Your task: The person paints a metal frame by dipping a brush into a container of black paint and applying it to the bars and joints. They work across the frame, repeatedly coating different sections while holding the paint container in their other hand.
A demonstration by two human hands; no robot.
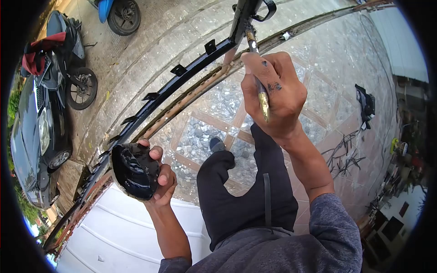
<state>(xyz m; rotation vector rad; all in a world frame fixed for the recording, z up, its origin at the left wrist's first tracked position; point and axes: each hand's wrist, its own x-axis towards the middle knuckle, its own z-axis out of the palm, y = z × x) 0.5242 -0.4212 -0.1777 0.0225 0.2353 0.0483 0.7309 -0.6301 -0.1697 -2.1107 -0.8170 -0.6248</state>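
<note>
My right hand [272,93] grips a paintbrush [261,93] with a yellowish handle, its bristle end up against a glossy black metal rail [182,77] with small spikes. My left hand [160,170] holds a small bowl of black paint [134,170] low at the left, close to the rail's lower stretch. Black paint spots mark my right hand. My dark trousers and one shoe [217,144] show below, over a patterned tile floor.
A rusty track [182,107] runs beside the rail. A black car [34,136], a motorbike [68,63] and a blue scooter's wheel [124,16] stand on the concrete at left. A white panel [118,232] lies below. A black object [365,104] lies on the tiles.
</note>
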